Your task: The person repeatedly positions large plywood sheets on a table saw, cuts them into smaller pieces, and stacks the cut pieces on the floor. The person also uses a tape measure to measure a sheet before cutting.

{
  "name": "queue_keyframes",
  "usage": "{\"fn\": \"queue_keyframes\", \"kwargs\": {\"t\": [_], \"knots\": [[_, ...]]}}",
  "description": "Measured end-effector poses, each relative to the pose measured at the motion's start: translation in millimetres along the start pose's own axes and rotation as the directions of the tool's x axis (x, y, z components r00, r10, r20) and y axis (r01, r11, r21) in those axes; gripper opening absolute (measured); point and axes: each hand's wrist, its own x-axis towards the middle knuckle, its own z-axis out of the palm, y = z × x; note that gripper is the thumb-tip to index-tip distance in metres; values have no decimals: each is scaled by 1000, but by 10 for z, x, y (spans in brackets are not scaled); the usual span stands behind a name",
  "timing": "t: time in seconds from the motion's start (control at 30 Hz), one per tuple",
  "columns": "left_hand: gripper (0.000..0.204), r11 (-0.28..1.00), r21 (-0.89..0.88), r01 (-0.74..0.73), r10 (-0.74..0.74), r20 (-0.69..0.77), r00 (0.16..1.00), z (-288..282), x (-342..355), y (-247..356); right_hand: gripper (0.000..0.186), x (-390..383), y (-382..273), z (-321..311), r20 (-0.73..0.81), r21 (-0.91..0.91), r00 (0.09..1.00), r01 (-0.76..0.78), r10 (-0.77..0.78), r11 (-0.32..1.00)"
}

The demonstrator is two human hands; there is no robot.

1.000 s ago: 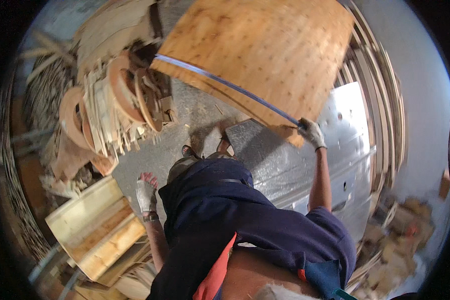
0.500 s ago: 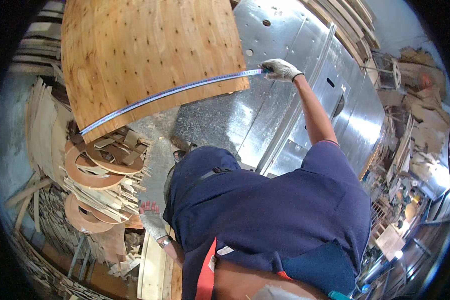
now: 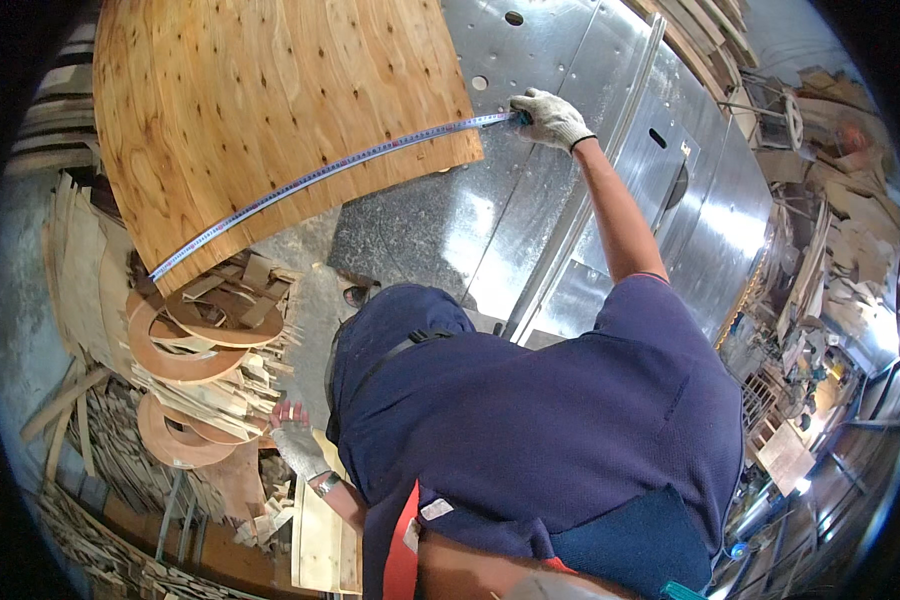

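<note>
My right hand, in a white knitted work glove, grips a tape measure just past the right edge of a plywood sheet. Its case is mostly hidden by the fingers; a bit of dark teal shows. The drawn-out blade runs across the sheet near its lower edge, reaching the left edge. Down at the left, beside my body, my left hand hangs with its fingers apart and holds nothing. It wears a whitish glove with bare fingertips, and a wristwatch sits on that wrist.
Under the plywood's right part lies a shiny metal table with holes and a raised rail. Ring-shaped wooden pieces and scrap strips are piled at left. Boards lie along the far right; cluttered scrap fills the right side.
The plywood, the tape and my right hand appear slightly farther left and higher in view. Blade and sheet keep much the same position relative to each other. My left hand stays open.
</note>
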Motion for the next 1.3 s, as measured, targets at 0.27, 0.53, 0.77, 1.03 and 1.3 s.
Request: {"fn": "queue_keyframes", "kwargs": {"t": [0.27, 0.53, 0.77, 1.03, 1.3], "knots": [[51, 1000, -10, 1, -1, 17, 1000, -77, 30, -130, 36, -27, 16, 54, -53, -10, 998, 33, -33, 999], [50, 998, -57, -26, 33, 128, 991, -75, 310, -124, 47, -58, -38, 25, -8, -19, 1000, -12, 11, 1000], [44, 979, -161, -124, 162, 250, 955, -184, 698, -103, 31, -454, -253, -94, -7, 172, 991, 132, -133, 976], [60, 921, -387, 35, 131, 395, 909, 63, 952, 92, 17, -2308, -1767, 804, 376, 609, 906, -83, -195, 788], [39, 736, -674, 64, 497, 602, 625, -310, 1117, 459, 21, -4517, -2823, 1801, 385, 755, 921, -275, -63, 595]]}}
